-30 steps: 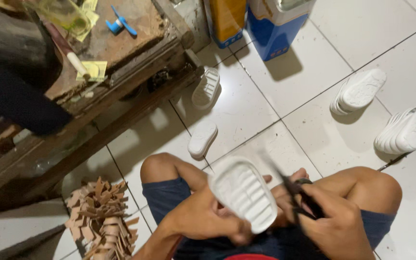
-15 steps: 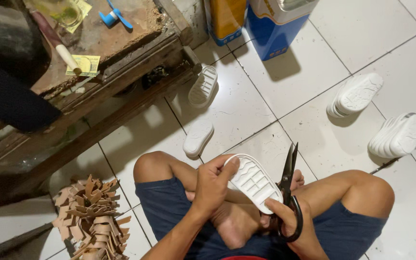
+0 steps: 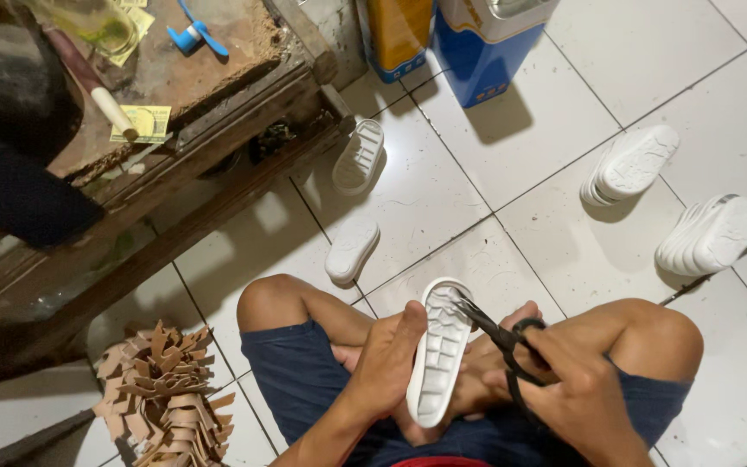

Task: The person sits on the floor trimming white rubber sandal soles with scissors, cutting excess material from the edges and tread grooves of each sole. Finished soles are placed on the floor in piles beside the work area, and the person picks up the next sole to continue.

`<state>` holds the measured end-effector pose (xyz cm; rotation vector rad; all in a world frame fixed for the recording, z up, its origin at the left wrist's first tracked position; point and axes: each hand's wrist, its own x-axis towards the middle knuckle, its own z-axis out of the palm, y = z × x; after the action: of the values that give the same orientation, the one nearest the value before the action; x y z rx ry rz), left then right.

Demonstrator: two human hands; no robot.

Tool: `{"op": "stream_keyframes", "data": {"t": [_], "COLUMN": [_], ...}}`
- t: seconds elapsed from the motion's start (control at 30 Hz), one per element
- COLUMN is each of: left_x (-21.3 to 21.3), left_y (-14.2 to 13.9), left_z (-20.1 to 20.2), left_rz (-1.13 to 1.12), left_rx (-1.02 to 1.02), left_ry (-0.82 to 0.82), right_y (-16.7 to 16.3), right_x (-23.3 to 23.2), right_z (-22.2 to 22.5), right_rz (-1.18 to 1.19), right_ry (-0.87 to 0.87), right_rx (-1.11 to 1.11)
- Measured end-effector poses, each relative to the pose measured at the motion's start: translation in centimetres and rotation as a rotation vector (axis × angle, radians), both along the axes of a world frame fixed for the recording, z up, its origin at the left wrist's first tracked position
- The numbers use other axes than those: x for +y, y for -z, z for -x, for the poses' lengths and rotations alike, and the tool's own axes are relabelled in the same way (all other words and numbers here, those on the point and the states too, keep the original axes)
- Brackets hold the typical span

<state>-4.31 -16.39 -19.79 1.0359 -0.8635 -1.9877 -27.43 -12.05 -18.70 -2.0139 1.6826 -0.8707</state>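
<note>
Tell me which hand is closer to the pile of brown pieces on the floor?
Left. The left hand, gripping the white sole, sits on the side of the brown pile. The right hand, holding the scissors, is farther off, beyond the sole.

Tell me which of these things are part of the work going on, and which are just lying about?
In use:
left hand
white shoe sole
right hand
black scissors

Lying about:
loose soles
stacked soles
pile of tan pieces
blue container
wooden bench

Head camera, looking steeply down

It sits close above the seated person's lap; the wooden workbench (image 3: 218,130) lies up-left, white tiled floor (image 3: 564,130) beyond to its right.
</note>
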Motion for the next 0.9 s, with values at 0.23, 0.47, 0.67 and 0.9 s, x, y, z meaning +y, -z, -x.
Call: {"op": "stream_keyframes", "data": {"t": [0.23,0.47,0.67,0.9], "left_x": [1.5,1.1,-0.2,-14.5], "left_y": [-1.2,-1.2,2.6,7.1], "left_z": [0.3,1.0,4.3,0.4], "left_rz": [-0.091,-0.176,-0.332,0.411], "left_rx": [-0.093,0.039,0.336,-0.617], "left_ry": [0.041,-0.042,-0.439,-0.429], "right_y": [-3.8,2.2,8.6,10.2], "right_x": [0.0,2.2,2.3,-8.6], "right_z": [0.5,2.5,-1.3,-1.6], "right_rz": [0.013,-0.189,-0.669,-0.658], "right_ry": [-0.024,-0.02,0.237,0.562], "right_rx": [0.099,-0.025,-0.954,-0.992]}}
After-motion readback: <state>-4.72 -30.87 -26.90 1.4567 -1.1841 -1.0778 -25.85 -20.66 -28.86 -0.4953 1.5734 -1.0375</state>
